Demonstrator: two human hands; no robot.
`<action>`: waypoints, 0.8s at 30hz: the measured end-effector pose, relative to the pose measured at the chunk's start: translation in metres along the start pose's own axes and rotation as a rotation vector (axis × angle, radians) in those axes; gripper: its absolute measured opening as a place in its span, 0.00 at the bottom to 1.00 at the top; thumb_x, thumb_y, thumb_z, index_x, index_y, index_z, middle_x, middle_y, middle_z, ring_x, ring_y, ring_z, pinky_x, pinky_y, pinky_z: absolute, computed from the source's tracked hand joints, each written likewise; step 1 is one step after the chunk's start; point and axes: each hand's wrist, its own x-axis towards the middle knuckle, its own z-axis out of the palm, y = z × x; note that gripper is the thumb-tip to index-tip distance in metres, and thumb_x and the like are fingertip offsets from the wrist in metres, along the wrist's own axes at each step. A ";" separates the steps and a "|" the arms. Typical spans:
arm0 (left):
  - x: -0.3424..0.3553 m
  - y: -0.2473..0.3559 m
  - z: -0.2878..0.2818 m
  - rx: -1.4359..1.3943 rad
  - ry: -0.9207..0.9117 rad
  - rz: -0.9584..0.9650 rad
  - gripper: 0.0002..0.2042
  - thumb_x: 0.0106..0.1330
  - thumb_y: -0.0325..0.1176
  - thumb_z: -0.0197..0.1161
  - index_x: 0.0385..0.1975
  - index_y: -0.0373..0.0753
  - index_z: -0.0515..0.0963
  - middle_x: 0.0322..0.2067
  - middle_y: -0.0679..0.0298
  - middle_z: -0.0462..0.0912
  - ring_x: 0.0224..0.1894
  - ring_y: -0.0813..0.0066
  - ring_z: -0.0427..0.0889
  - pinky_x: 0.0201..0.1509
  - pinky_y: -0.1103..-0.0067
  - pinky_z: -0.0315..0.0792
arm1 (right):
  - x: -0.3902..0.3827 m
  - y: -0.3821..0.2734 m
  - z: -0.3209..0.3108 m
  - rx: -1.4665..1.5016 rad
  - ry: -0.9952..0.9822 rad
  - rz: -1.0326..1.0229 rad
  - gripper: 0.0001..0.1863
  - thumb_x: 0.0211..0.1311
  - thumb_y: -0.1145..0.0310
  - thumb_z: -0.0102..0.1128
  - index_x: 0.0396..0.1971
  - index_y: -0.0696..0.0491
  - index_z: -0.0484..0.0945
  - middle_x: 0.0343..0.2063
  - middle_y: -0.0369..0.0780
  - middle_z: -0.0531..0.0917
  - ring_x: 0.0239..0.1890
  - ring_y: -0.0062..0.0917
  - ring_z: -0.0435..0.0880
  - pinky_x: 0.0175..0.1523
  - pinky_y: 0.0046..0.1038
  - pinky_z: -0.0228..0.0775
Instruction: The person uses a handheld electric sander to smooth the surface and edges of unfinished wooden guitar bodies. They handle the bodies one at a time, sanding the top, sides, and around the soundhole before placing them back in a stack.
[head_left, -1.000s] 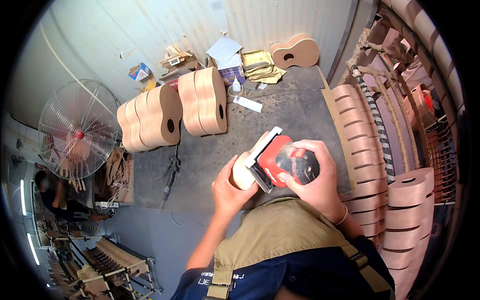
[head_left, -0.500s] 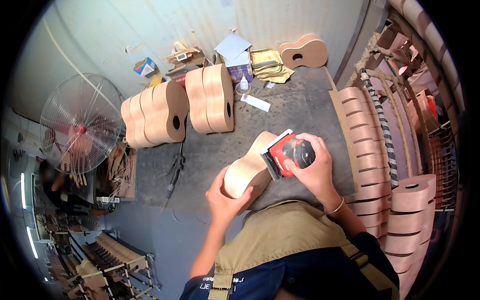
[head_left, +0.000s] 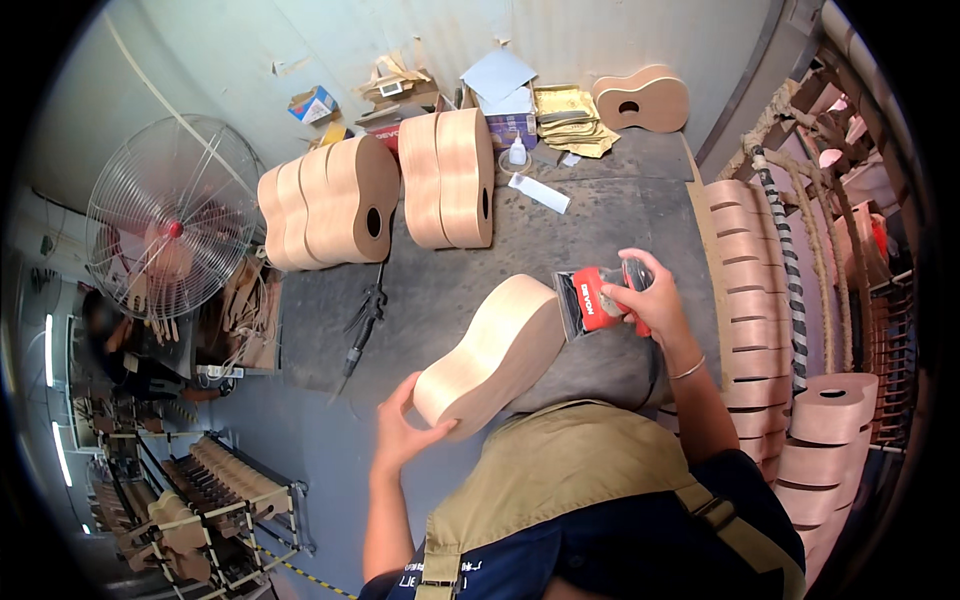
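A pale wooden ukulele body (head_left: 492, 345) lies aslant over the near part of the dark workbench (head_left: 440, 290). My left hand (head_left: 402, 428) is closed around its lower left end, thumb on the near side. In my right hand (head_left: 657, 300) is a red and black power sander (head_left: 597, 298), held by its rear part. The sander is tilted on edge, its flat pad at the far right end of the body; whether they touch I cannot tell. A grey rounded pad (head_left: 590, 375) lies beneath, close to my apron.
Ukulele bodies (head_left: 340, 200) stand in rows at the back left, a single body (head_left: 645, 100) against the wall. A cable connector (head_left: 360, 330) lies left. Sandpaper sheets (head_left: 572, 118) and a small glue bottle (head_left: 517, 152) are behind. A fan (head_left: 175, 228) stands left; stacked bodies (head_left: 745, 310) line the right.
The ukulele body has turned and shifted toward the lower left with my left hand. My right hand has tilted the sander and moved it right, off the body's upper face to its end.
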 end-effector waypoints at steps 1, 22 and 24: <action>-0.003 -0.008 -0.004 0.025 -0.015 -0.002 0.42 0.48 0.34 0.91 0.67 0.30 0.80 0.55 0.58 0.91 0.59 0.70 0.89 0.68 0.69 0.81 | -0.003 0.007 0.003 0.026 0.005 0.060 0.32 0.54 0.69 0.88 0.59 0.50 0.84 0.39 0.31 0.83 0.33 0.16 0.84 0.26 0.23 0.79; 0.143 0.122 0.100 0.345 -0.100 0.336 0.46 0.46 0.49 0.86 0.64 0.25 0.81 0.53 0.42 0.91 0.56 0.51 0.93 0.64 0.63 0.83 | -0.104 -0.027 -0.035 -0.206 0.512 -0.460 0.35 0.51 0.74 0.86 0.61 0.54 0.81 0.46 0.40 0.86 0.51 0.27 0.86 0.60 0.33 0.79; 0.146 0.133 0.111 0.302 -0.064 0.429 0.46 0.46 0.47 0.87 0.66 0.25 0.80 0.55 0.42 0.91 0.58 0.52 0.92 0.65 0.64 0.83 | -0.117 -0.046 -0.041 -0.256 0.572 -0.513 0.37 0.48 0.75 0.87 0.61 0.54 0.80 0.46 0.42 0.85 0.50 0.31 0.86 0.59 0.34 0.79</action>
